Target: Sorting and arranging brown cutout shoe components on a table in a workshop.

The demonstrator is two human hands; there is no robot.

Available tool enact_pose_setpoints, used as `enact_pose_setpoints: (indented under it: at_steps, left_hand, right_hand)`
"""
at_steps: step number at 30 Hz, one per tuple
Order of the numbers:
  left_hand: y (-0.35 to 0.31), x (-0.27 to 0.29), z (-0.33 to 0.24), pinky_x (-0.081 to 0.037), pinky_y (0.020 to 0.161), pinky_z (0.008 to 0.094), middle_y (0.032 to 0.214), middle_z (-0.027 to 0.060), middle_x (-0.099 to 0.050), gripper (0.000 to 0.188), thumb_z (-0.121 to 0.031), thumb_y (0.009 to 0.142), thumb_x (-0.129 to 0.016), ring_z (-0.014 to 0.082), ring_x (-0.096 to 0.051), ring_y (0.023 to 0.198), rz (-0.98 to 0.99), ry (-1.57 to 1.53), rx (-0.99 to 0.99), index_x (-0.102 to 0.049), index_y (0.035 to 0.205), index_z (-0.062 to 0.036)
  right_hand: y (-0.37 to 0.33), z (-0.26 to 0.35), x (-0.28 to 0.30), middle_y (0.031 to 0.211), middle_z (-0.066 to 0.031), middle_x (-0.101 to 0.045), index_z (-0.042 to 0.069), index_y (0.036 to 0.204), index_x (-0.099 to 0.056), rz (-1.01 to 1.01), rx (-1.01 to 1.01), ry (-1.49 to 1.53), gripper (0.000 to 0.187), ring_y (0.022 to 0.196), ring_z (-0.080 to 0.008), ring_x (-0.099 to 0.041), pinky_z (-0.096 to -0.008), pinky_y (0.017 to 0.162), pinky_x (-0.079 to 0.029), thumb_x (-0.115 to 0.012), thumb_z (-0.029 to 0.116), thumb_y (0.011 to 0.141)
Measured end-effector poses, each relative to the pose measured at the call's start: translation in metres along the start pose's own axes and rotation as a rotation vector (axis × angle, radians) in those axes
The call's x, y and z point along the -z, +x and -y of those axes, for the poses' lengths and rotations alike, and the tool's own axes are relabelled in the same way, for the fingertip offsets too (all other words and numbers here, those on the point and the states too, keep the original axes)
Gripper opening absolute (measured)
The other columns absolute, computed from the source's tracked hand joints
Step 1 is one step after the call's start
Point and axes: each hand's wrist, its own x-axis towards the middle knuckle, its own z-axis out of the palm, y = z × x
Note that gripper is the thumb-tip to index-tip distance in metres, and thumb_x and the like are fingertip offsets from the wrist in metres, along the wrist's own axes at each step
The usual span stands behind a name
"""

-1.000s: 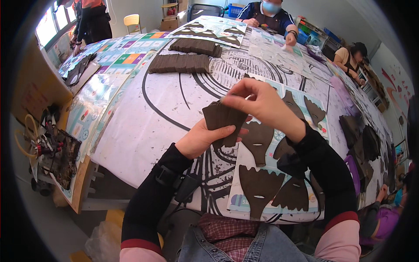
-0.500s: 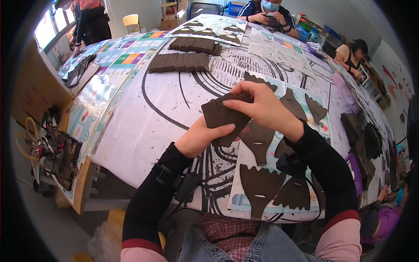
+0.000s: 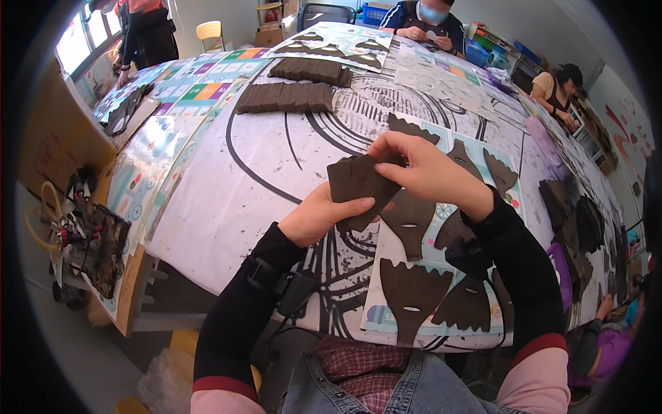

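My left hand (image 3: pixel 316 214) grips a stack of thin dark brown pieces (image 3: pixel 360 194) from below, its thumb lying across the front. At the stack's upper right edge, my right hand (image 3: pixel 433 169) pinches the pieces between thumb and fingers. The stack is held above the table, slightly fanned. Beneath and to the right lies a light blue printed board (image 3: pixel 376 303) with several flat brown fan-shaped pieces, each with a scalloped edge and a narrow stem. One such piece (image 3: pixel 415 293) near the front has a small slit showing white.
Two rows of stacked brown pieces (image 3: pixel 284 99) stand farther back, near another board (image 3: pixel 331 31) with brown shapes. Dark pieces (image 3: pixel 562 214) pile up at the right. A machine with a yellow tube (image 3: pixel 69 238) sits at the left. Other people (image 3: pixel 429 31) work around the table.
The held stack and both hands have shifted slightly to the right. My right hand's grip has moved along the stack's upper edge. A person across the table has lowered their hands.
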Motion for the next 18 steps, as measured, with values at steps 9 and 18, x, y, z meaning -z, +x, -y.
enact_pose_setpoints:
  at_steps: [9, 18]
  left_hand:
    - [-0.001, -0.001, -0.001, -0.048, 0.083, 0.0279, 0.109, 0.009, -0.061, 0.038, -0.015, 0.088, -0.061, 0.0147, -0.059, 0.097, 0.002, 0.037, 0.024, -0.048, 0.122, -0.002]
    - [-0.003, -0.003, 0.0, -0.046, 0.075, 0.0229, 0.098, 0.0008, -0.059, 0.027, -0.016, 0.089, -0.061, 0.0077, -0.056, 0.087, -0.122, 0.156, 0.025, -0.055, 0.111, -0.0025]
  right_hand:
    - [0.0, 0.007, 0.001, 0.094, -0.0114, -0.06, 0.0, 0.096, -0.059, -0.065, 0.141, -0.108, 0.021, 0.088, -0.0234, -0.059, -0.034, 0.079, -0.047, -0.054, 0.003, 0.076]
    - [-0.003, 0.026, -0.023, 0.1, -0.0066, -0.058, 0.008, 0.091, -0.061, -0.205, 0.72, -0.643, 0.021, 0.096, -0.0256, -0.054, -0.0372, 0.084, -0.042, -0.064, 0.006, 0.07]
